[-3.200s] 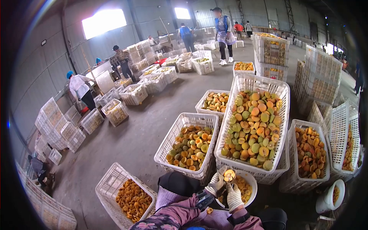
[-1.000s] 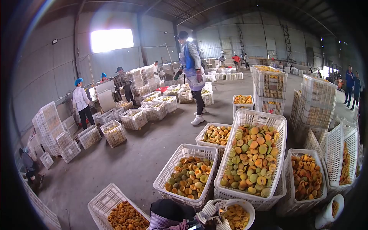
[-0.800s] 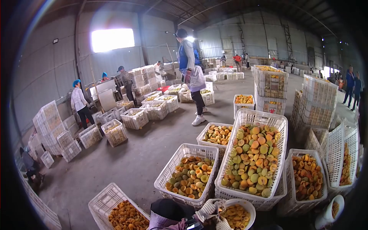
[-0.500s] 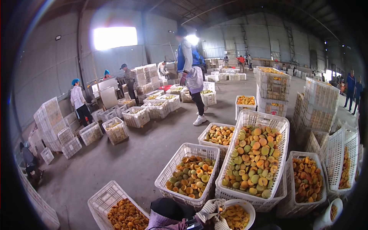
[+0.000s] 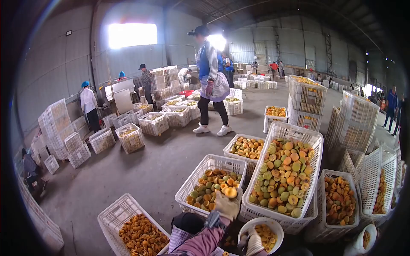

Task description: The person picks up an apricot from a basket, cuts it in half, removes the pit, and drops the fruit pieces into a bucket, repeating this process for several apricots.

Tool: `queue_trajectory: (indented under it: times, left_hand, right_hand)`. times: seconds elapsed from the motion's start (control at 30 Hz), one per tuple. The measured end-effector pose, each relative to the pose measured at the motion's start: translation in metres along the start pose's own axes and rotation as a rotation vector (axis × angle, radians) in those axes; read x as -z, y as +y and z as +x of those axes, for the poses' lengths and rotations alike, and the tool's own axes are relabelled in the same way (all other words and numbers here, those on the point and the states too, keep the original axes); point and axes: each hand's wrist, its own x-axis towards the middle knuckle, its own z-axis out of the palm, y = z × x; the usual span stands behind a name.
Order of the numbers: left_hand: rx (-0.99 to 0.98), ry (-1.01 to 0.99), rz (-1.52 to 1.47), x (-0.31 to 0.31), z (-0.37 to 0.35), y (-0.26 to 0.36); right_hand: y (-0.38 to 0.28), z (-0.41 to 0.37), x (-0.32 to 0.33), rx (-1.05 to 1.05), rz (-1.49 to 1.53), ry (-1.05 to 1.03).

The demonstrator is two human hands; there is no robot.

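Left hand (image 5: 227, 205), gloved: closed on an apricot half (image 5: 230, 192), held above the near crate (image 5: 194, 181) of halves. Right hand (image 5: 255, 242), gloved: low at the white bowl (image 5: 261, 219), grip I cannot tell. Step, I judge: depositing the half; the next move calls for releasing it squarely over the crate.

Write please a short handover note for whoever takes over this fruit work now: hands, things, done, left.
Left hand: gloved, raised, fingers shut on an orange fruit half, above the white plastic crate of cut fruit.
Right hand: gloved, low at the white round bowl of fruit pieces; grip unclear.
Done: the low white crate at left holds orange halves.
Left: probably the big white crate, heaped with green and orange fruit.
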Motion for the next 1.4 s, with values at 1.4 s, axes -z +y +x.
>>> queue_trajectory:
  times: [1.4]
  left_hand:
    - [-0.090, -0.667, 2.186, -0.105, 0.164, -0.190]
  right_hand:
    - [-0.141, -0.001, 0.030, 0.230, 0.435, 0.341]
